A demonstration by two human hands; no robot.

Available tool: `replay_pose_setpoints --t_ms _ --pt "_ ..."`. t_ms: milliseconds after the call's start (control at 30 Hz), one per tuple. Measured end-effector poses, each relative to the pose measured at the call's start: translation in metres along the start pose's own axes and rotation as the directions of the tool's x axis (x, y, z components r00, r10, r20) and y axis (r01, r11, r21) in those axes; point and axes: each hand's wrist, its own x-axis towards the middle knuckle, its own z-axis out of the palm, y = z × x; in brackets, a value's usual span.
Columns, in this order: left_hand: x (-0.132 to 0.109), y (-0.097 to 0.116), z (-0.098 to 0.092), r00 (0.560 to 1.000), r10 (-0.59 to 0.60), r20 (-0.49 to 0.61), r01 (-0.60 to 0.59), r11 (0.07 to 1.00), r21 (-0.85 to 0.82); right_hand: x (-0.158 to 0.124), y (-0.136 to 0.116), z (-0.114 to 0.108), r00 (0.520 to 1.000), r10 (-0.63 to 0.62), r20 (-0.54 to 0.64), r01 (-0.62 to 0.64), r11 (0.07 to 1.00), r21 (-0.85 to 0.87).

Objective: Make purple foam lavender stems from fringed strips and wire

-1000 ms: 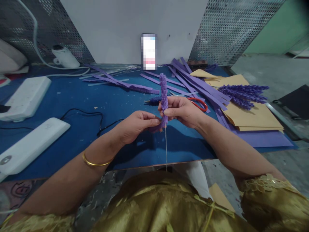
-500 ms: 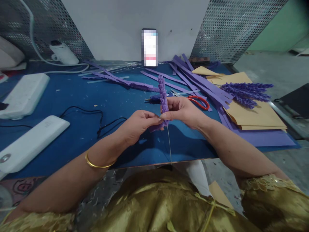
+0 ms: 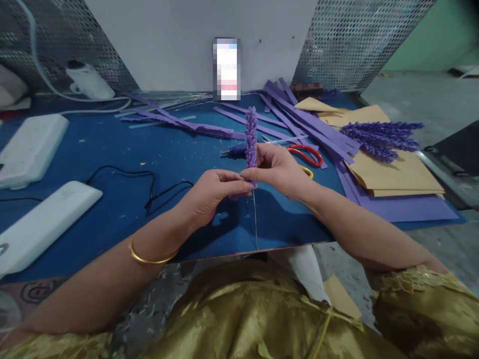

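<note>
A purple paper lavender stem (image 3: 251,132) stands upright between my hands, its thin wire (image 3: 255,219) hanging below toward the table edge. My right hand (image 3: 279,167) pinches the flower spike low down, thumb across its front. My left hand (image 3: 220,192) is closed on the purple strip at the base of the spike; most of that strip is hidden by the fingers. Just behind lies a dark blue pen-like tool (image 3: 236,150). Scissors (image 3: 307,154) with red and yellow handles rest beyond my right hand.
Purple paper strips (image 3: 299,117) spread over the back of the blue table (image 3: 123,199). Finished lavender stems (image 3: 381,139) lie on tan paper (image 3: 400,182) at right. White power banks (image 3: 56,219) with a black cable sit left. A phone (image 3: 226,70) leans upright at the back.
The spike has turned slightly and my right fingers have shifted around its base. Less of the loose strip shows below my left hand. The whole view has shifted a little.
</note>
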Motion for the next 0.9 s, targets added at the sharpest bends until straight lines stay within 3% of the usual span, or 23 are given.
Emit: replay_pose_setpoints --t_ms 300,467,567,667,767,900 --pt "0.000 -0.004 0.005 0.997 0.014 -0.072 -0.012 1.000 0.026 0.001 0.004 0.005 0.999 -0.021 -0.025 0.021 1.000 -0.008" --pt "0.001 -0.003 0.004 0.997 0.009 -0.070 -0.014 0.998 -0.067 0.001 0.002 0.005 0.998 -0.029 -0.059 0.030 1.000 0.004" --pt "0.004 0.001 -0.001 0.985 0.075 -0.158 -0.098 0.985 -0.144 0.000 -0.002 0.001 0.997 0.001 -0.081 0.001 1.000 0.026" --pt "0.008 0.004 -0.007 0.944 0.153 -0.292 -0.218 0.955 -0.202 0.000 -0.005 -0.002 0.993 0.112 0.035 -0.113 0.993 0.034" --pt "0.012 0.004 -0.011 0.926 0.172 -0.336 -0.261 0.935 -0.238 -0.001 -0.005 0.001 0.970 0.156 0.187 -0.168 0.984 0.053" --pt "0.012 0.004 -0.012 0.950 0.147 -0.275 -0.229 0.927 -0.298 -0.003 -0.005 0.006 0.980 0.136 0.147 -0.149 0.985 0.083"
